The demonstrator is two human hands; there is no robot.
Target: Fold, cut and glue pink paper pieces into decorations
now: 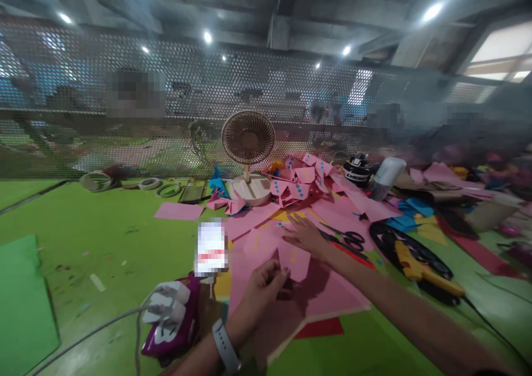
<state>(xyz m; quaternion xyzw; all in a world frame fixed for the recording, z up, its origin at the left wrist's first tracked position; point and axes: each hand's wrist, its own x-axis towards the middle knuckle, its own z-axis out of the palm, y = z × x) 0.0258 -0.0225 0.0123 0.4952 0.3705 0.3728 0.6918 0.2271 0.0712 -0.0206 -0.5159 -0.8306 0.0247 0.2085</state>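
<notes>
Low in the middle, my left hand (266, 284), with a white watch band on its wrist, pinches the lower edge of a folded pink paper piece (294, 258) between thumb and fingers. Small yellow dots mark this piece. My right hand (305, 234) lies palm down just beyond it, fingers spread and reaching over the pink sheets (332, 290) beneath. Whether those fingertips press on a loose bit of paper I cannot tell. Black-handled scissors (353, 239) lie to the right of my right hand, beside a red and black tool (347, 253).
A small fan (248, 137) stands at the back, beside a heap of folded pink papers (301, 179). A yellow glue gun (424, 270) rests on a black tray at right. Left are a lit phone (211, 247), a purple power strip (177, 320) with plugs, and tape rolls (149, 183).
</notes>
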